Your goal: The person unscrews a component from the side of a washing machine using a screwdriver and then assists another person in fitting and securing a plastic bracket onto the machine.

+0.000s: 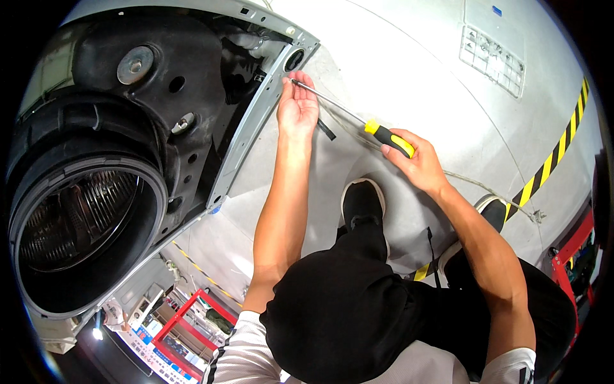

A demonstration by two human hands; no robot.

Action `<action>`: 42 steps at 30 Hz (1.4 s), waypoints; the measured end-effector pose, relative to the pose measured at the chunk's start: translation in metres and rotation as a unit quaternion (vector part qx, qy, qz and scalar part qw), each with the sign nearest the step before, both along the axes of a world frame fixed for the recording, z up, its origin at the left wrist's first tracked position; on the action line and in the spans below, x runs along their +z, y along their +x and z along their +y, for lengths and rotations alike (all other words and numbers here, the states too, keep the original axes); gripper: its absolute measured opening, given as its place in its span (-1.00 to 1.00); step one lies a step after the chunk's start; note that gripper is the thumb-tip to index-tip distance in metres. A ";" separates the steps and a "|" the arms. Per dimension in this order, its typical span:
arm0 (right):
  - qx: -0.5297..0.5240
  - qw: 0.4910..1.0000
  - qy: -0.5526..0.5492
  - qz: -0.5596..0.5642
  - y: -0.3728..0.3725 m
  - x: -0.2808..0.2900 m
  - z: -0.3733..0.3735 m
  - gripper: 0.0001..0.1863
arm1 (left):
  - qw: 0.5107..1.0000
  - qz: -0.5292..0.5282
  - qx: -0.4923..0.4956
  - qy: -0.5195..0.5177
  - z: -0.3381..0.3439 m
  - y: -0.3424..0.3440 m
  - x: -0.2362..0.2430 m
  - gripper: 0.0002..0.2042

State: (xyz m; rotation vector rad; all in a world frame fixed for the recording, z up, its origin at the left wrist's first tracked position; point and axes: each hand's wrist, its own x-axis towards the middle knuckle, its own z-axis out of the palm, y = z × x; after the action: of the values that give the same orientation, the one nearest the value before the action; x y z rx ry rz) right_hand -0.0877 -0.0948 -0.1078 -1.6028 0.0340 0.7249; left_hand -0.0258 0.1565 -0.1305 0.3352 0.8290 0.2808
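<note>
My right hand [419,161] grips the black and yellow handle of a screwdriver [339,105], its metal shaft slanting up to the left. My left hand [298,105] is palm up, thumb and fingertips together around the screwdriver's tip; whether a small part sits between them I cannot make out. Just left of these fingers runs the grey metal edge [246,134] of a large appliance cabinet, with holes along it and a round black foot or plug [294,61] at its corner. Within the cabinet is a black moulded body [192,77] with bolts and a wide round rubber-like ring [157,198].
A black strip [326,128] and a pale cable [473,182] lie on the light floor near my shoes [362,201]. Yellow-black tape [556,157] crosses the floor at right. Red-framed racks [192,320] stand at lower left and far right. A clear compartment box [492,57] lies upper right.
</note>
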 end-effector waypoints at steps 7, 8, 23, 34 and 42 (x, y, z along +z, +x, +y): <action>-0.004 1.000 -0.008 -0.015 -0.001 -0.004 0.002 -0.63 | 0.999 0.015 0.008 0.038 -0.002 -0.001 -0.001 -0.79; -0.004 1.000 -0.012 -0.016 -0.002 -0.005 0.002 -0.62 | 0.999 0.017 0.010 0.038 -0.002 -0.001 -0.001 -0.79; -0.003 0.983 -0.131 -0.125 -0.005 -0.001 0.005 -0.60 | 0.992 0.023 -0.047 0.116 -0.009 0.000 -0.012 -0.77; -0.045 0.991 -0.124 -0.036 0.006 -0.011 0.008 -0.58 | 0.989 0.055 -0.123 0.057 -0.018 0.046 -0.031 -0.77; -0.021 0.990 -0.131 -0.044 0.026 -0.010 0.012 -0.60 | 0.992 0.047 -0.112 0.037 -0.010 0.064 -0.037 -0.80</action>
State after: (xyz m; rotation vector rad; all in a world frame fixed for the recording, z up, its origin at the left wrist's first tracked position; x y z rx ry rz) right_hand -0.0616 -0.0827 -0.1176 -1.8788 0.1023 0.6371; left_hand 0.0386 0.1463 -0.1671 0.5092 0.8661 0.0863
